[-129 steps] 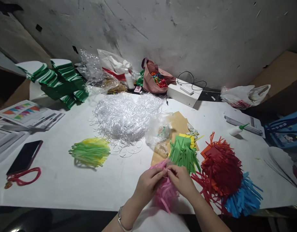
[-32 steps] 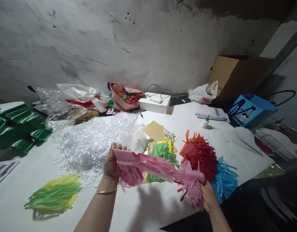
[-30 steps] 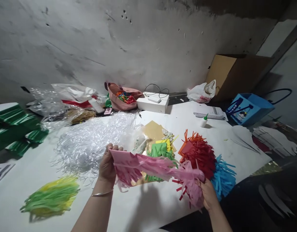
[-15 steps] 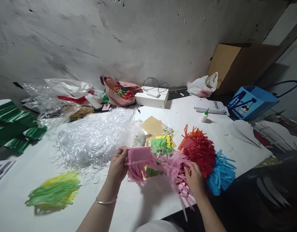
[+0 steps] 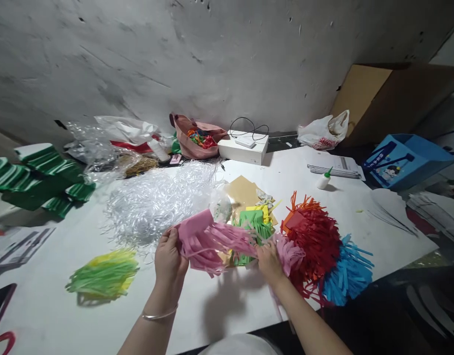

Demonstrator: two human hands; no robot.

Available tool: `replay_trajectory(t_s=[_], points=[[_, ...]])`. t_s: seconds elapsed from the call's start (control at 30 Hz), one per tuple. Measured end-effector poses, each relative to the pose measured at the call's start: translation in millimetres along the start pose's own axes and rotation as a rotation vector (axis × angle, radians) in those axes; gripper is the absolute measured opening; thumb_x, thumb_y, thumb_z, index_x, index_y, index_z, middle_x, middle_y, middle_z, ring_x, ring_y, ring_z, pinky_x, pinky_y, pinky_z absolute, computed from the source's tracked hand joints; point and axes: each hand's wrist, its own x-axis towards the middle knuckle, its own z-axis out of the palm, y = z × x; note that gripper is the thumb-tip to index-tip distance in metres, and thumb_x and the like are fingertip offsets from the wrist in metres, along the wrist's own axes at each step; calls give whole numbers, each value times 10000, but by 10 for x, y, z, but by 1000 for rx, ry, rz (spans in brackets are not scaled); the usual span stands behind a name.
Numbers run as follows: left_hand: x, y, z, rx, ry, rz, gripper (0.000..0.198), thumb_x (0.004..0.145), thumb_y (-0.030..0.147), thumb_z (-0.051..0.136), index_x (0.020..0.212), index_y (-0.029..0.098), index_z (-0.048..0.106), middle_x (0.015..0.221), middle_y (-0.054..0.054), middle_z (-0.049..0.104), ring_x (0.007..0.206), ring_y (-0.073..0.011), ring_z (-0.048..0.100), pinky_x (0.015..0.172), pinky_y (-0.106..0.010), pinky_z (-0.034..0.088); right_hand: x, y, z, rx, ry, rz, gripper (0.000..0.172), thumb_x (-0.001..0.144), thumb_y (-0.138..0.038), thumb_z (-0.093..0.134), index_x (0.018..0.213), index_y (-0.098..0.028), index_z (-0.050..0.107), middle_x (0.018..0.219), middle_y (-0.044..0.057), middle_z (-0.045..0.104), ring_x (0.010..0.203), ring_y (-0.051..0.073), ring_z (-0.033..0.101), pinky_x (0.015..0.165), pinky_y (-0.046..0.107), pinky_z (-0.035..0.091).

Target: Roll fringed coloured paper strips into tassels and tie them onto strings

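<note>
A strip of pink fringed paper point(image 5: 208, 239) hangs between both hands just above the white table point(image 5: 219, 310). My left hand point(image 5: 169, 259) is closed on its left end, with a bracelet on that wrist. My right hand point(image 5: 269, 261) pinches the strip farther right, where more pink fringe point(image 5: 289, 254) bunches up. Directly behind the strip lie green and yellow fringed pieces point(image 5: 254, 224) on brown card point(image 5: 241, 190).
Red fringe point(image 5: 315, 241) and blue fringe point(image 5: 348, 276) are piled to the right. White shredded plastic point(image 5: 160, 199) lies behind, a green-yellow bundle point(image 5: 103, 273) to the left. Along the wall stand green folded paper point(image 5: 42, 175), bags, a white box point(image 5: 243, 148); a glue bottle point(image 5: 324, 180) stands right.
My hands have come closer together, so the stretched pink strip now sags and bunches. My right hand moved left along it. The view shifted a little to the left.
</note>
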Motion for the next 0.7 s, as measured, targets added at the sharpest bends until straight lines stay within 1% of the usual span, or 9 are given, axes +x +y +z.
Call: replay_trajectory(t_s=[0.07,0.2,0.3,0.43,0.53,0.63,0.7], points=[[35,0,-65,7,69,-1,150,753,176,704,778,175,556,677,66,630,586,-61,596,600,-169,497,-17,54,-60,0,-5,-16,421,860,15,423,1201,-155,600,859,63,688,901,214,607,1061,449,306],[38,23,-110,33,136,-8,119,773,136,660,763,171,547,664,70,616,566,-57,584,592,-170,495,-3,134,-167,-1,-26,-11,488,839,20,434,1283,-151,540,974,89,699,972,217,609,1040,429,328],[49,67,-122,34,177,7,97,781,112,627,761,166,549,655,63,617,554,-56,577,573,-163,493,-4,167,-199,-16,-55,-41,486,835,14,439,1283,-146,537,960,87,702,959,213,617,1044,432,328],[88,111,-183,71,153,47,81,775,125,623,779,168,554,666,55,627,562,-66,588,571,-175,501,-39,177,-191,-27,-59,-53,436,858,-4,439,1245,-164,559,960,71,700,959,202,614,1077,449,290],[113,135,-237,98,151,86,97,761,139,637,786,170,548,646,65,608,551,-66,579,569,-178,500,-53,165,-214,-27,-68,-71,413,866,-24,465,1231,-185,568,957,49,700,952,188,612,1065,419,310],[143,193,-275,102,185,145,88,767,148,629,803,170,552,663,62,611,546,-63,572,561,-176,502,-52,171,-292,-15,-127,-60,414,852,-10,474,1207,-188,595,933,38,703,932,186,620,1047,386,328],[171,263,-302,106,186,195,80,776,156,626,815,170,558,681,59,616,553,-63,572,560,-174,505,-50,208,-359,-7,-175,-42,446,831,21,461,1202,-182,604,937,45,707,940,189,622,1039,374,332]])
